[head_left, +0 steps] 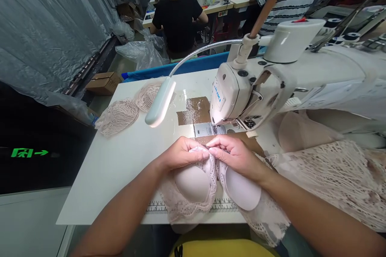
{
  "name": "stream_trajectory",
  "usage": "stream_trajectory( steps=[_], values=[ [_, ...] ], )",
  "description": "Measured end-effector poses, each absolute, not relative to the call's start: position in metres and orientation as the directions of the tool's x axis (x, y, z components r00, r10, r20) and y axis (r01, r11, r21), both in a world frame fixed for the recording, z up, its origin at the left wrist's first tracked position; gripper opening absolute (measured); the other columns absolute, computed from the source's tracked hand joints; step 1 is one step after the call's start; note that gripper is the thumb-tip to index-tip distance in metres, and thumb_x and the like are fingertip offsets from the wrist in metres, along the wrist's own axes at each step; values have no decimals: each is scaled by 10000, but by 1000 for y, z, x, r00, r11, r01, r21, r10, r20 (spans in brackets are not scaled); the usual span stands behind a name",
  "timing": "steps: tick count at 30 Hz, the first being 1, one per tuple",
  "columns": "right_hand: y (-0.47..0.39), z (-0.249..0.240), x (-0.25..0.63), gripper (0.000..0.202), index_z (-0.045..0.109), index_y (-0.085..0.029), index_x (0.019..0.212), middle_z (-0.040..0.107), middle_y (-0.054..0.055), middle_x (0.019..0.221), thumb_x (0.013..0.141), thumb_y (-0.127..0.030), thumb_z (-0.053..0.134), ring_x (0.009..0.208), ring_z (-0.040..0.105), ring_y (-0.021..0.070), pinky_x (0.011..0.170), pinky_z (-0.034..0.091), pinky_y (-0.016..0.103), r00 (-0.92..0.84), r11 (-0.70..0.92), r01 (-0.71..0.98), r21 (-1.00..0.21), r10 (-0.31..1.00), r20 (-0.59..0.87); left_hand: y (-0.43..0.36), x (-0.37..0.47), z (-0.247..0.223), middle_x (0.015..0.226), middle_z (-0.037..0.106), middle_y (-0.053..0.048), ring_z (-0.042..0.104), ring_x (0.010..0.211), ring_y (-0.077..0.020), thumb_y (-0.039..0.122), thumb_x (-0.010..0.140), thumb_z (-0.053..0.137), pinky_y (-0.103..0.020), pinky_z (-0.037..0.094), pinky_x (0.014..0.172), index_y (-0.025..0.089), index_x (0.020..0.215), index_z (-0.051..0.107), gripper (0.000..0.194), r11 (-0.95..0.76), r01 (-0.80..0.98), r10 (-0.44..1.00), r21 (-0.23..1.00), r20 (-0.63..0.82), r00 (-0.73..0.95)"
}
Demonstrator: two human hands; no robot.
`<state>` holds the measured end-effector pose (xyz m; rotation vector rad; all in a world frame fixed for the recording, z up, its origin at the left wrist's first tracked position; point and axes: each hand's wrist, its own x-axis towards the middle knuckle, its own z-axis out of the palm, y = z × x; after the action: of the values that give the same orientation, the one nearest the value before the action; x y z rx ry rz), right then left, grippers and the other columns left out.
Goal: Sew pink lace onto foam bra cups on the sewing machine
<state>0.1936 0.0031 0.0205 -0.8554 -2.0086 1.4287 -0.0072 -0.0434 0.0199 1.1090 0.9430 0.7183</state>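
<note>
A pale pink lace bra with two smooth padded cups (193,182) lies across the front of the white sewing table (132,168), its lower lace hanging over the front edge. My left hand (187,153) pinches the lace at the top of the left cup. Right beside it, my right hand (230,153) is closed on the lace at the top of the other cup, and the fingertips of both hands nearly meet. Just beyond them stands the sewing machine head (230,92), with its needle area above the metal plate (203,129).
A lamp (161,102) on a bendable neck hangs over the table. Finished-looking lace cups (119,116) lie at the back left. More lace fabric (328,168) is piled at the right. A printed ruler (223,205) runs along the front edge. Two people sit beyond.
</note>
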Motion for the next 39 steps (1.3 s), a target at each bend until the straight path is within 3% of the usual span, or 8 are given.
stream_trajectory(
  steps=[7,12,14,19,23,30,35,39],
  values=[
    [5,15,190,378,554,-171,1052,624,32,823,767,-402,648,777,618,165,698,511,297,-713,-37,118,-992,692,-110,-43,-5,20,732,588,-56,516,674,-138,410,796,678,-235,414,634,89,819,680,321,280,-2,873,960,-254,416],
    [6,25,189,265,631,-174,1006,652,72,1045,790,-326,611,976,607,206,864,477,342,-687,70,312,-948,705,-174,-39,-33,30,874,611,-49,555,771,-161,334,712,752,-219,431,644,125,932,633,326,275,222,757,935,-353,549],
    [8,26,193,231,653,-175,968,663,63,1009,791,-314,600,927,611,211,818,474,337,-666,113,406,-907,716,-209,-39,-50,36,846,598,-42,545,745,-156,302,686,767,-207,412,607,120,899,623,316,278,330,706,902,-425,567],
    [11,19,200,254,635,-163,786,606,12,713,833,-404,570,648,542,140,592,416,260,-845,125,381,-916,449,-290,-41,-68,43,782,573,-26,525,721,-137,321,752,704,-204,388,619,115,839,628,236,270,351,808,896,-409,424],
    [7,19,189,298,612,-169,899,563,8,729,872,-447,506,648,495,128,585,392,256,-724,109,324,-940,667,-173,-42,-51,42,789,574,-22,516,726,-129,337,773,691,-203,390,631,125,821,629,227,234,311,853,921,-348,389],
    [-1,18,182,265,577,-167,720,543,-6,690,833,-406,581,657,483,124,596,391,249,-677,186,236,-954,735,-24,-46,-19,26,749,545,-1,482,672,-99,313,747,729,-176,384,584,134,835,628,225,230,162,918,960,-269,292],
    [0,14,184,177,633,-180,874,648,31,868,869,-331,542,820,583,156,748,451,279,-678,219,161,-962,733,53,-47,-14,24,754,546,-23,494,661,-107,348,742,739,-188,397,577,107,869,640,290,316,71,892,946,-322,317],
    [3,10,192,320,559,-192,1107,644,57,948,877,-412,531,865,607,173,769,480,308,-636,113,111,-987,772,17,-47,-12,27,806,604,-67,549,689,-137,341,752,739,-219,453,612,94,916,670,305,382,2,871,924,-360,334]
  ],
)
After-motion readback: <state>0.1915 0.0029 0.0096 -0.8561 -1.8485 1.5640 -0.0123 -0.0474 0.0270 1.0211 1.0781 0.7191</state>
